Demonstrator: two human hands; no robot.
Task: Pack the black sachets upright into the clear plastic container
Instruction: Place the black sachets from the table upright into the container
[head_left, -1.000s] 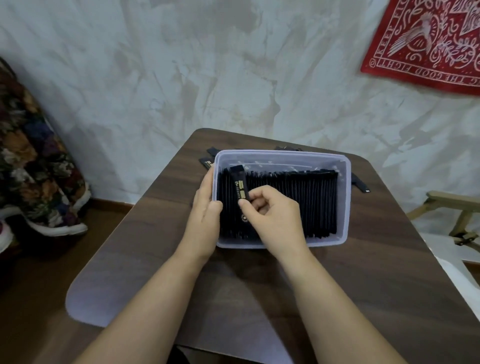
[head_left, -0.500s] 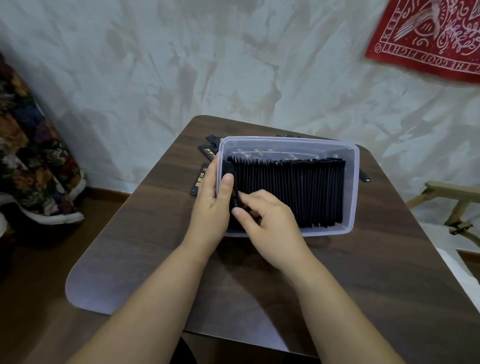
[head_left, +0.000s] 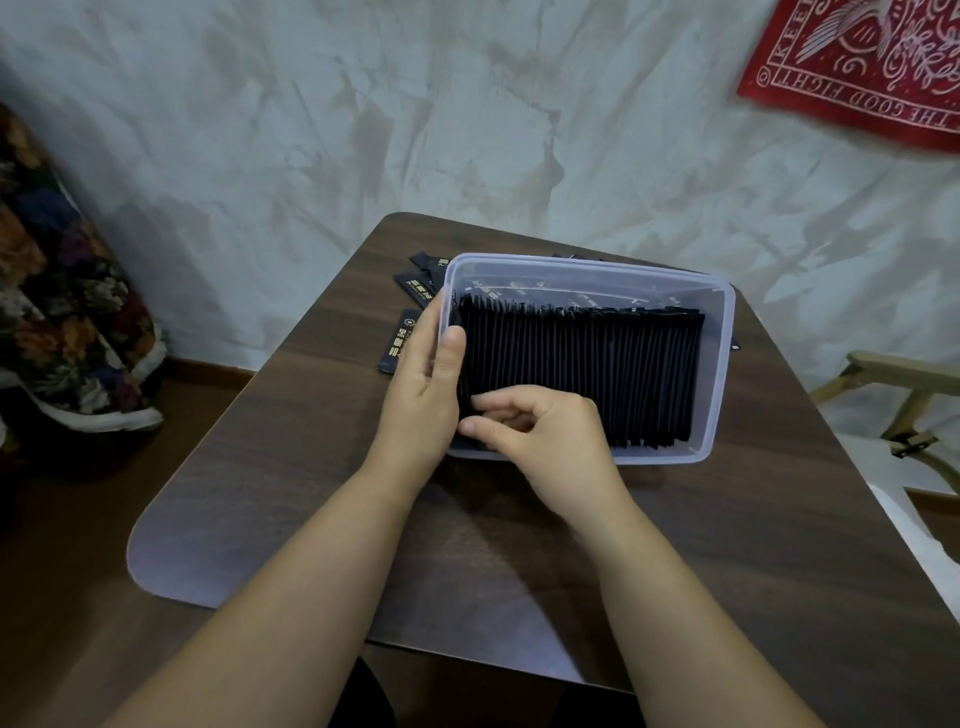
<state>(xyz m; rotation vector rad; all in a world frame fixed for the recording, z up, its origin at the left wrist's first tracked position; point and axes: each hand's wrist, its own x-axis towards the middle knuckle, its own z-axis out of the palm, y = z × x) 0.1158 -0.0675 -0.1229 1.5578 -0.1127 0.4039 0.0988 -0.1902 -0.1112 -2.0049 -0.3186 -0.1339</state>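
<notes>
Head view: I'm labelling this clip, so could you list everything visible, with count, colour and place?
clear plastic container: one, clear, mid-table.
packed sachets: too many to count, black, upright in the container.
loose sachets: at least three, black with gold print, table left of the container.
table: one, dark wood.
mat: one, translucent, table's near edge.
red cloth: one, red with white print, wall, upper right.
floral fabric: one, dark multicoloured, far left.
wooden frame: one, pale wood, far right.
left hand: grips the container's left wall, thumb inside.
right hand: fingers curled on the packed sachets' left end.
</notes>
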